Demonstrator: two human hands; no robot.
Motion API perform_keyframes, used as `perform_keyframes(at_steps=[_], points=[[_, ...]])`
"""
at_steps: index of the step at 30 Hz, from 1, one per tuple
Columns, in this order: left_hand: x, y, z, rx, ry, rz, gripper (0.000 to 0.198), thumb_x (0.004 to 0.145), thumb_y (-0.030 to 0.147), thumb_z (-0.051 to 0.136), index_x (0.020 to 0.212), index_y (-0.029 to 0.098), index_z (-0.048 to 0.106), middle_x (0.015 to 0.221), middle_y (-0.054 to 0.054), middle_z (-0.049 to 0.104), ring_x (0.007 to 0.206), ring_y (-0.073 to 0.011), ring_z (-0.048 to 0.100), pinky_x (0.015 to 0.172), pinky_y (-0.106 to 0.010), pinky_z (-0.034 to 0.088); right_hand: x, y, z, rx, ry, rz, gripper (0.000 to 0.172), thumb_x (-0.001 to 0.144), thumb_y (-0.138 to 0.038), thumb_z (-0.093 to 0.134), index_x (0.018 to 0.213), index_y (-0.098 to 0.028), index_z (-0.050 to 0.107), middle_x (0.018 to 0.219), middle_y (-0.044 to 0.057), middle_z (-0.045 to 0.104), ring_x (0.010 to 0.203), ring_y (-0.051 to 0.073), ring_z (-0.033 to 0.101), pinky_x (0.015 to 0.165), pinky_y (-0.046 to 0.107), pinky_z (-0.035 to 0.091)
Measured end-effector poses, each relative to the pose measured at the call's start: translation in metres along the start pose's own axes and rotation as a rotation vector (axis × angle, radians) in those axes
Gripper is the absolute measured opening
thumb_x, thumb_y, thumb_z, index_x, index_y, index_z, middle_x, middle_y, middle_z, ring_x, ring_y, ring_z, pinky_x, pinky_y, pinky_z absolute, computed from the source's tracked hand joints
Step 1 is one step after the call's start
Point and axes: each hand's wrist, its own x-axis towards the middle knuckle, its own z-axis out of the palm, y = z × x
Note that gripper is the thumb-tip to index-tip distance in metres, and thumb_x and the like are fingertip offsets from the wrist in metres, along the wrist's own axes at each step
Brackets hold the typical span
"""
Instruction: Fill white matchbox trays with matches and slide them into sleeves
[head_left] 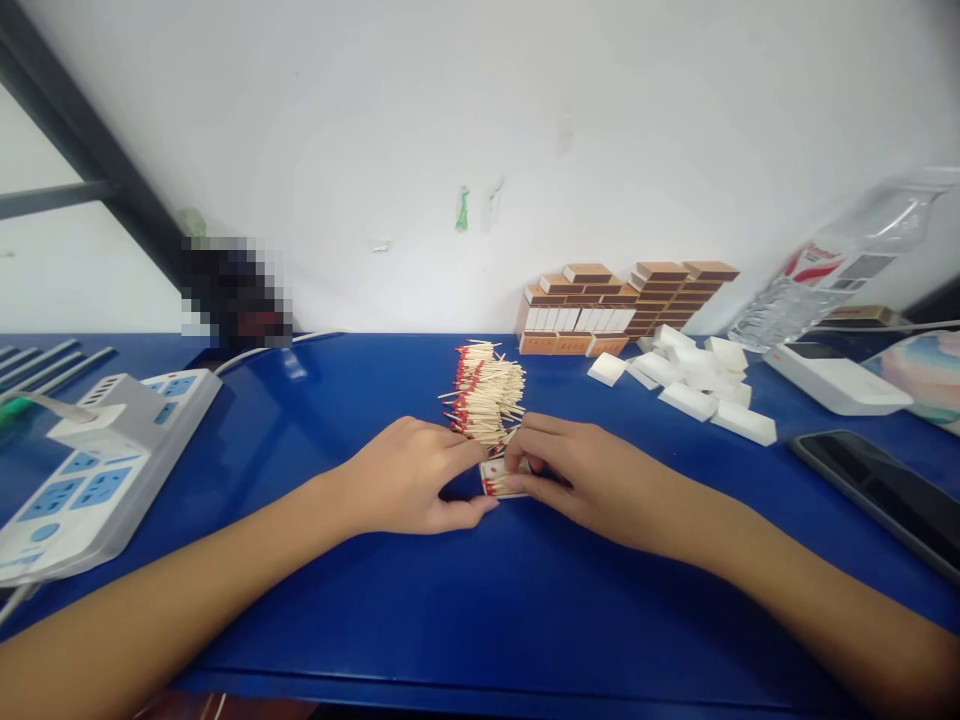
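Between the fingers of both hands, low on the blue tabletop (420,620), sits a small white matchbox tray (484,478) with some red-tipped matches (495,488) lying in it, their heads toward the left fingers. The left hand (420,478) curves around that end: thumb and forefinger stand well apart, their tips by the tray's two near corners, though I cannot tell whether they press on it. The right hand (581,462) bends over the other end, thumb and fingertips drawn close together above the matches; whether a stick is pinched there is hidden.

To do this well, the left thumb and forefinger should brace the tray lightly, without bowing its thin walls, so that it does not skid. The right fingertips are best used flat and gently, nudging the sticks parallel and below the rim, every head at the same end.

Just beyond the fingertips lies the loose match pile (491,395), its heads mostly leftward too; careful, small pinches would keep that order. Beyond the right fingers, well apart, stand the stacked matchboxes (577,318), with spare white trays (688,402) scattered nearer, out of the wrist's way.
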Motion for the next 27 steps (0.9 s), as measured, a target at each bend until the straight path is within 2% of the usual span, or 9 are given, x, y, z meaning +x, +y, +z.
perform_keyframes(at_steps=[5,12,17,21,23,27], points=[[-0.001,0.001,-0.001,-0.002,-0.007,0.014,0.024,0.093,0.041,0.065,0.104,0.020,0.066,0.075,0.004,0.070,0.063,-0.0150,0.066,0.056,-0.031,0.040,0.002,0.000,0.005,0.075,0.008,-0.052,0.012,0.103,-0.027,0.059,0.100,-0.022,0.069,0.102,0.003,0.063,0.083,0.014,0.061,0.072,0.027,0.046],[0.000,0.002,-0.001,0.016,0.001,0.029,0.025,0.093,0.041,0.064,0.105,0.019,0.066,0.076,0.003,0.070,0.064,-0.0154,0.067,0.056,-0.031,0.041,0.001,-0.002,0.003,-0.005,0.016,-0.075,0.012,0.101,-0.027,0.060,0.094,-0.020,0.068,0.101,0.004,0.063,0.078,0.014,0.060,0.067,0.027,0.045],[-0.001,0.001,-0.002,0.032,0.017,0.033,0.026,0.093,0.042,0.063,0.104,0.018,0.067,0.077,0.002,0.071,0.065,-0.0160,0.068,0.056,-0.032,0.041,0.001,0.001,-0.001,-0.067,0.010,-0.057,0.009,0.100,-0.027,0.062,0.098,-0.021,0.068,0.104,0.005,0.064,0.080,0.016,0.062,0.068,0.028,0.046],[0.000,0.000,-0.003,0.025,-0.024,0.014,0.029,0.095,0.043,0.062,0.108,0.018,0.068,0.081,0.001,0.073,0.072,-0.0176,0.071,0.058,-0.031,0.044,0.001,0.004,-0.004,-0.093,-0.003,-0.034,0.010,0.101,-0.025,0.060,0.098,-0.021,0.068,0.100,0.003,0.065,0.079,0.016,0.061,0.067,0.028,0.044],[0.000,0.000,-0.003,0.016,-0.040,0.007,0.030,0.095,0.044,0.061,0.107,0.018,0.069,0.081,0.001,0.073,0.073,-0.0181,0.071,0.058,-0.031,0.044,0.001,0.006,-0.005,-0.090,0.021,-0.042,0.014,0.102,-0.025,0.058,0.093,-0.020,0.067,0.094,0.003,0.065,0.077,0.015,0.060,0.066,0.027,0.042],[0.000,0.002,-0.002,0.002,-0.023,0.014,0.030,0.093,0.045,0.063,0.101,0.017,0.070,0.072,0.001,0.070,0.064,-0.0170,0.068,0.056,-0.031,0.041,0.001,0.019,-0.012,-0.170,0.150,0.007,0.018,0.102,-0.028,0.057,0.089,-0.020,0.065,0.084,0.001,0.062,0.072,0.015,0.056,0.065,0.028,0.039]])
